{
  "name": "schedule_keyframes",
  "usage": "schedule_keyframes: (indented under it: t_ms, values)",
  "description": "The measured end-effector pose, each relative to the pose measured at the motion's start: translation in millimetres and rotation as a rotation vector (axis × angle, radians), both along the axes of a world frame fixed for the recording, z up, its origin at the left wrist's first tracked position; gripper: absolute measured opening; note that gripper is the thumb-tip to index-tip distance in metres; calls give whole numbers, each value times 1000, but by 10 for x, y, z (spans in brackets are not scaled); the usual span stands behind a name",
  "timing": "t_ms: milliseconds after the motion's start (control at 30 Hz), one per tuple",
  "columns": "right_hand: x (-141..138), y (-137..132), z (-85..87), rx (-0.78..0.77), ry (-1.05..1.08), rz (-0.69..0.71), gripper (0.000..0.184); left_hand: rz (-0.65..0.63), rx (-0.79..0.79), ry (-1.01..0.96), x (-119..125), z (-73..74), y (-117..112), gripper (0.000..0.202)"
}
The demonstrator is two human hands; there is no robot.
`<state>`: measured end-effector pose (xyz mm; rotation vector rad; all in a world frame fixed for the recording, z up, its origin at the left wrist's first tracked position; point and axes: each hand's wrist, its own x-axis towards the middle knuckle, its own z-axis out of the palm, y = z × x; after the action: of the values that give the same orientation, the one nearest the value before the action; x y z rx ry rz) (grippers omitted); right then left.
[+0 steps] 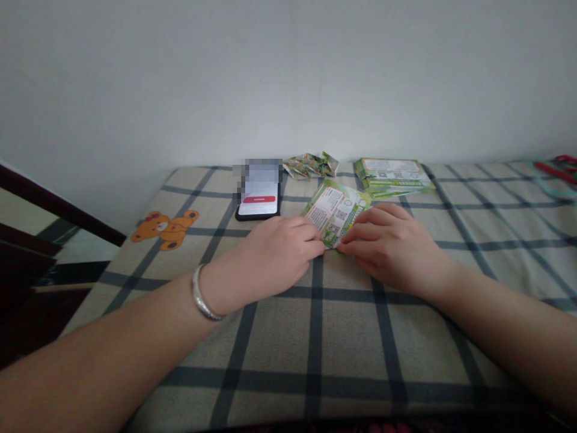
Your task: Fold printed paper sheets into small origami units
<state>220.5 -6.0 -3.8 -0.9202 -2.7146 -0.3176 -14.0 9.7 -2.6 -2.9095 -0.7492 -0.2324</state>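
Note:
Between my two hands is a green and white printed paper packet (331, 210), with text and square codes on its upper face. My left hand (282, 249), a silver bangle on its wrist, pinches the packet's near left edge. My right hand (390, 246) has its fingers bent around the near right corner. The fingertips of both hands almost meet at the near corner, which they partly hide. Just behind lies a folded, crinkled strip of green wrapper (311, 165). A stack of similar flat green packets (396, 175) rests to the right of it.
A phone (258, 195) with a lit screen lies left of the packet. The checked tablecloth (270, 361) carries an orange bear figure (164, 230) near its left edge. A white wall (288, 78) stands behind. Something red (559, 168) is at the far right.

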Motion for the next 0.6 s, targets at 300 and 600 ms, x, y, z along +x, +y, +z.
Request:
schedule_keyframes:
  t_ms: [300, 600]
  values:
    - [-7, 7, 23, 48, -57, 18, 13, -13, 27, 5, 7, -13, -1, 13]
    - [54, 60, -15, 77, 21, 79, 19, -27, 49, 27, -11, -12, 11, 16]
